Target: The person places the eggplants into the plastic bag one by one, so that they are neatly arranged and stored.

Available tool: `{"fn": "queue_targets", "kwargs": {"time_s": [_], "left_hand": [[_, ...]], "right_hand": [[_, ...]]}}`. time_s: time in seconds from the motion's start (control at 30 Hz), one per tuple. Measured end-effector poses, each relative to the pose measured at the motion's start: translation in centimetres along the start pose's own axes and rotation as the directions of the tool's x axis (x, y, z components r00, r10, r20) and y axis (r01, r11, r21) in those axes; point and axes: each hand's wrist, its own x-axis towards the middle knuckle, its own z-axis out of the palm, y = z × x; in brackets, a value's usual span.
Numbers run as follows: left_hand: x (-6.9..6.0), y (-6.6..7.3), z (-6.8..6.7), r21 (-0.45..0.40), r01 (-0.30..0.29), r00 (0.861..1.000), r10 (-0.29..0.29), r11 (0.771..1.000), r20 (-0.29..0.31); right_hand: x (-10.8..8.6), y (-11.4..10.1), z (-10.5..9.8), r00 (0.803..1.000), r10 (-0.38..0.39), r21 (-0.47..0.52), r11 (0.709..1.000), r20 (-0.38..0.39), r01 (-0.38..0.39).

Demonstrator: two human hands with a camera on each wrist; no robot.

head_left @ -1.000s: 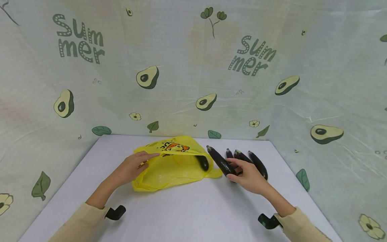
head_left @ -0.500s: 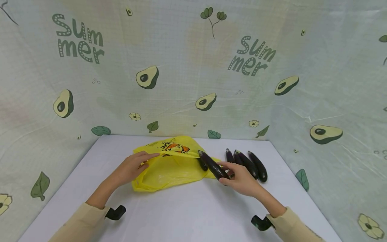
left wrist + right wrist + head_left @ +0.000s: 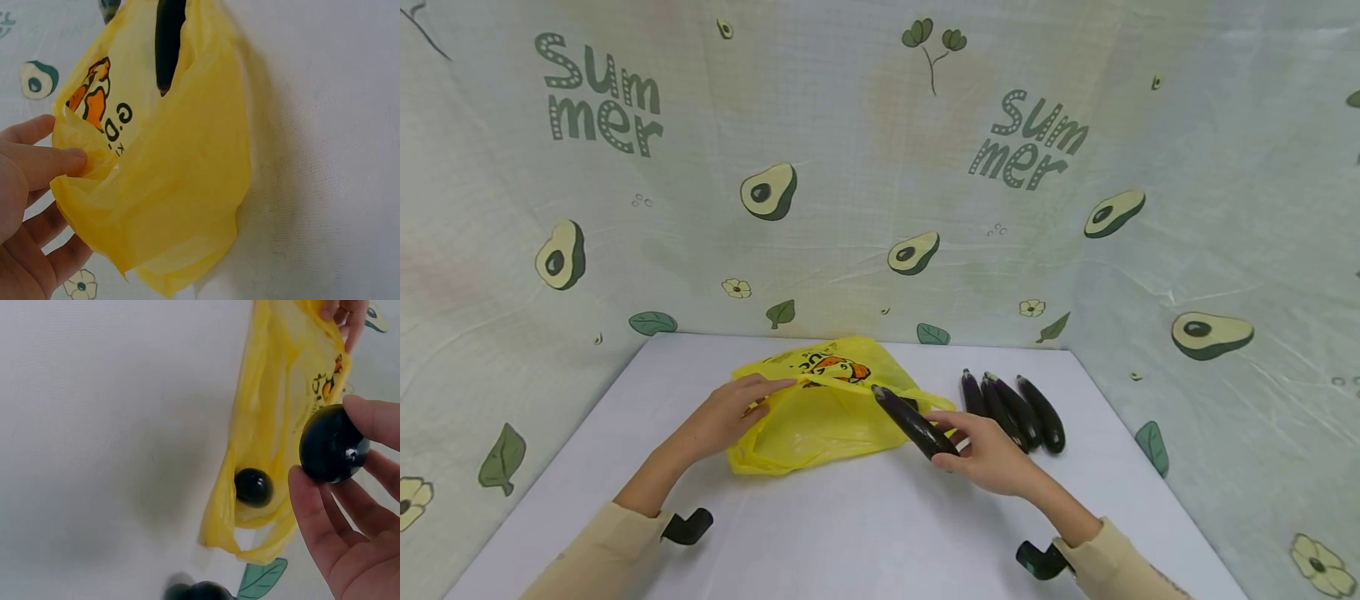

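Pinching an eggplant [image 3: 913,422] between thumb and fingers in the right hand's [image 3: 988,454] grip, stem end held slanting at the mouth of the yellow bag [image 3: 820,433], near the far edge of the surface [image 3: 820,533]. Pinching the bag's rim with the left hand [image 3: 730,412]. Visible inside: second eggplant [image 3: 253,487]. Toward the far right corner: four more eggplants [image 3: 1017,410], side by side.

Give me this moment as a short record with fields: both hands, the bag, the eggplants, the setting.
Left hand: holds the yellow bag by its rim
Right hand: grips an eggplant, stem end toward the bag
Visible in bag: one bagged eggplant
Loose: four eggplants, side by side, right of the bag
Surface: white table
Backdrop: pale cloth printed with avocados, leaves, flowers
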Motion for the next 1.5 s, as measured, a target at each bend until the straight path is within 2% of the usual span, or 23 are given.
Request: {"fn": "queue_targets", "kwargs": {"time_s": [0.23, 0.5, 0.63, 0.8, 1.13, 1.5], "left_hand": [[0.0, 0.1, 0.0, 0.003, -0.001, 1.000, 0.001, 1.000, 0.001], [0.1, 0.0, 0.0, 0.010, 0.006, 1.000, -0.006, 1.000, 0.003], [0.1, 0.0, 0.1, 0.009, 0.018, 1.000, -0.018, 1.000, 0.008], [0.0, 0.0, 0.1, 0.001, 0.027, 1.000, -0.027, 1.000, 0.011], [0.0, 0.0, 0.1, 0.001, 0.004, 1.000, -0.004, 1.000, 0.001], [0.1, -0.1, 0.1, -0.001, 0.012, 1.000, -0.012, 1.000, 0.010]], "right_hand": [[0.0, 0.0, 0.2, 0.996, -0.069, 0.021, 0.997, 0.050, 0.068], [0.3, -0.2, 0.6, 0.993, -0.091, 0.022, 0.996, 0.080, 0.090], [0.9, -0.2, 1.1, 0.996, -0.064, 0.003, 0.998, 0.067, 0.063], [2.1, 0.1, 2.0, 1.000, 0.000, -0.014, 1.000, 0.009, 0.000], [4.8, 1.0, 4.1, 0.992, 0.080, -0.057, 0.995, -0.097, -0.086], [6.5, 1.7, 5.4, 0.986, 0.107, -0.029, 0.993, -0.127, -0.111]]}}
